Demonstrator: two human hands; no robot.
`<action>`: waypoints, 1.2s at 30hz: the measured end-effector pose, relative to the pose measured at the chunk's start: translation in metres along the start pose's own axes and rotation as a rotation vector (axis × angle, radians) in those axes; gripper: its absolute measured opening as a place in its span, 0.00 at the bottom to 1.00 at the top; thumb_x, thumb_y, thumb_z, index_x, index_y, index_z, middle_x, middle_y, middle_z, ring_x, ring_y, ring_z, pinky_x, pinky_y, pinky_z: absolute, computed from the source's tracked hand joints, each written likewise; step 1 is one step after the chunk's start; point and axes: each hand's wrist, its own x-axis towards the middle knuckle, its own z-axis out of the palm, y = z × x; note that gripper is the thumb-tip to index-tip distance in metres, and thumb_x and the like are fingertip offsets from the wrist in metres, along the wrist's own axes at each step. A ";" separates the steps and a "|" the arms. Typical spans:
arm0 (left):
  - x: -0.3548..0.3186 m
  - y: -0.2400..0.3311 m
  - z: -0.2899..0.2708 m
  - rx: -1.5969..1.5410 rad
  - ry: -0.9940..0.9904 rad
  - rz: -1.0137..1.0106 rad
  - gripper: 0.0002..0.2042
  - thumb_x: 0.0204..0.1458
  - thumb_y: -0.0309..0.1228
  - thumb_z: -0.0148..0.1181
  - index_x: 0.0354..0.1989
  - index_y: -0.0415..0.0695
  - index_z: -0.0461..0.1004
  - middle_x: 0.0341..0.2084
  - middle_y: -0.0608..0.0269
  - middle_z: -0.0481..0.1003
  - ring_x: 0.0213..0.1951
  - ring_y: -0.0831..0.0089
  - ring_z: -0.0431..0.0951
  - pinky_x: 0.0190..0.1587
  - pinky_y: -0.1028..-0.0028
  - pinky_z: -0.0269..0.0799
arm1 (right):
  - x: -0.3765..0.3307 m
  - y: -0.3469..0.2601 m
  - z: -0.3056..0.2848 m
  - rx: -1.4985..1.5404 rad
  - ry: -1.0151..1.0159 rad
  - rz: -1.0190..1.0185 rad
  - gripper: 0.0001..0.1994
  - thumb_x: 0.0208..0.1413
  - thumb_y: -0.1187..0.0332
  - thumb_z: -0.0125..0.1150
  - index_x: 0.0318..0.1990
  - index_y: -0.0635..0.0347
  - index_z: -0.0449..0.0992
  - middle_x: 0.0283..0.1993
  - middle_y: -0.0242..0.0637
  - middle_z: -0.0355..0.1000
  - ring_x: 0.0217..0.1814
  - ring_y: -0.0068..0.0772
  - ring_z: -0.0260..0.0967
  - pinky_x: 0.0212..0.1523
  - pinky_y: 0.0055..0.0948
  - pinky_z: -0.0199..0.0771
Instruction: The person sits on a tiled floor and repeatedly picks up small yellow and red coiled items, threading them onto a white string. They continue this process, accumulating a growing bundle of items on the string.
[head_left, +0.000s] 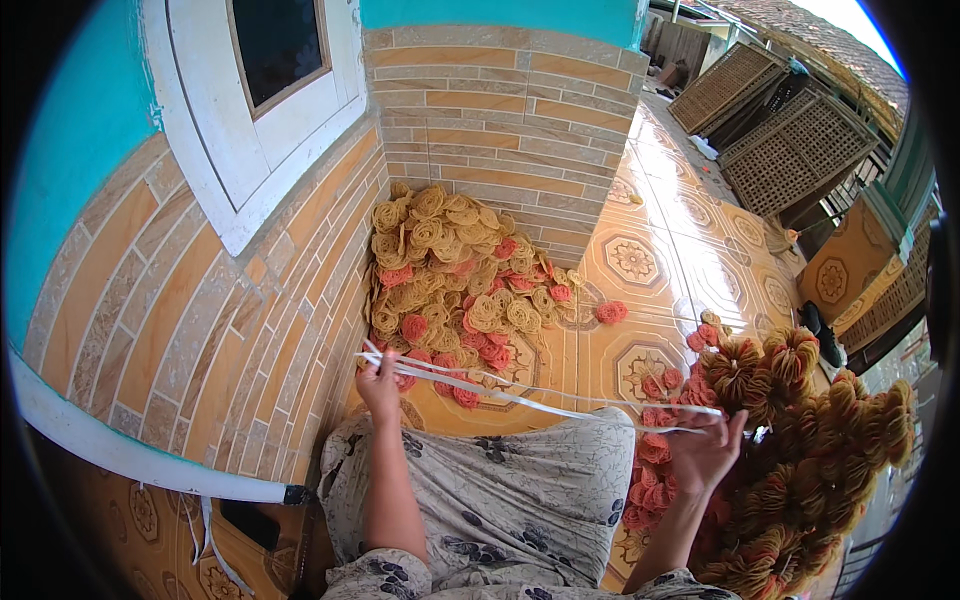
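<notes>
A long white plastic strip (500, 395) stretches in a few strands across my lap. My left hand (378, 388) is closed on one end, with short tails sticking out past the fingers. At the other end, my right hand (703, 447) has the strip between its thumb and fingers. Below it, my lap is covered by patterned grey-white cloth (500, 480). Beyond my left hand lies a heap of round, noodle-like coils (450, 250), mostly yellow with some pink. Beside my right hand are large bunches of similar yellow and reddish coils (800, 450), packed together.
Pink coils (655, 450) lie on the patterned tile floor (600, 345) near my right arm. A brick-patterned wall (480, 120) and a white-framed window (290, 120) border the left. White strips (205, 530) hang from a pale bar (150, 460), near a black phone (250, 525). Woven racks (800, 150) stand far right.
</notes>
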 end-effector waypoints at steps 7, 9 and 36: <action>-0.017 0.057 -0.015 0.197 -0.256 0.146 0.12 0.55 0.34 0.62 0.26 0.37 0.79 0.14 0.72 0.70 0.16 0.86 0.65 0.19 0.81 0.59 | -0.009 -0.074 0.014 -0.409 -0.068 -0.483 0.20 0.65 0.53 0.45 0.44 0.62 0.73 0.43 0.37 0.70 0.44 0.32 0.66 0.52 0.33 0.64; -0.048 0.074 0.014 0.267 -0.431 0.200 0.11 0.54 0.33 0.63 0.25 0.37 0.78 0.14 0.71 0.70 0.16 0.86 0.65 0.19 0.81 0.59 | 0.008 -0.022 0.017 -0.703 0.064 -0.427 0.18 0.66 0.58 0.42 0.43 0.65 0.71 0.39 0.35 0.68 0.43 0.29 0.66 0.48 0.29 0.64; -0.099 0.123 0.054 0.277 -0.526 0.488 0.07 0.53 0.29 0.63 0.28 0.37 0.79 0.15 0.68 0.69 0.16 0.85 0.64 0.18 0.80 0.57 | 0.038 0.183 0.070 -0.189 -0.397 0.562 0.10 0.57 0.66 0.60 0.39 0.52 0.63 0.35 0.28 0.66 0.41 0.21 0.62 0.46 0.24 0.58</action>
